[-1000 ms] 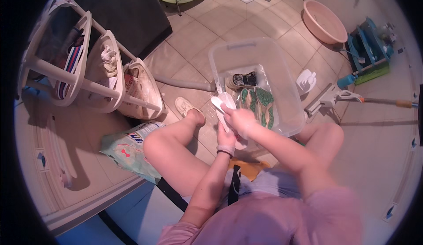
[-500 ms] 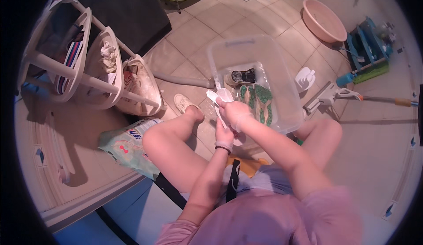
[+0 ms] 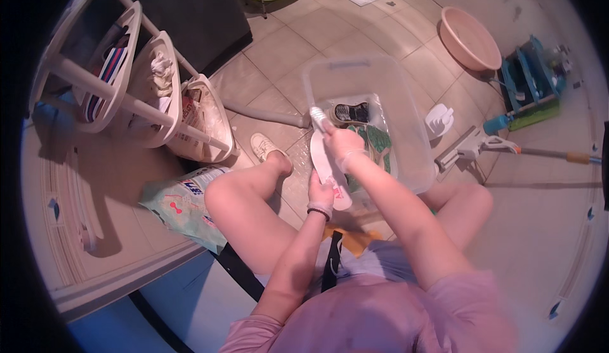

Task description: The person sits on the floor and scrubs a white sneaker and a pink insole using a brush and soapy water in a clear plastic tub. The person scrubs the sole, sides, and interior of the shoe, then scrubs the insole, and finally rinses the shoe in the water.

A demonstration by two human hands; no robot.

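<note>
My left hand (image 3: 321, 192) holds a white insole (image 3: 322, 160) upright at the near left rim of a clear plastic tub (image 3: 355, 65). My right hand (image 3: 343, 142), in a thin see-through glove, grips a white brush (image 3: 316, 116) pressed against the insole's upper end. Inside the tub lie a dark shoe (image 3: 351, 112) and a green patterned item (image 3: 380, 140), partly hidden by my right forearm. I sit low with my bare knees on both sides of the tub.
A white laundry rack (image 3: 127, 74) stands at the left, a detergent bag (image 3: 181, 204) beside my left knee. A grey hose (image 3: 260, 113), a white scoop (image 3: 439, 119), a mop head (image 3: 472, 147), a pink basin (image 3: 469, 36) and a blue-green caddy (image 3: 530, 83) surround the tub on the tiled floor.
The brush in my right hand has slid up toward the far end of the insole. My left hand keeps hold of the insole's lower part.
</note>
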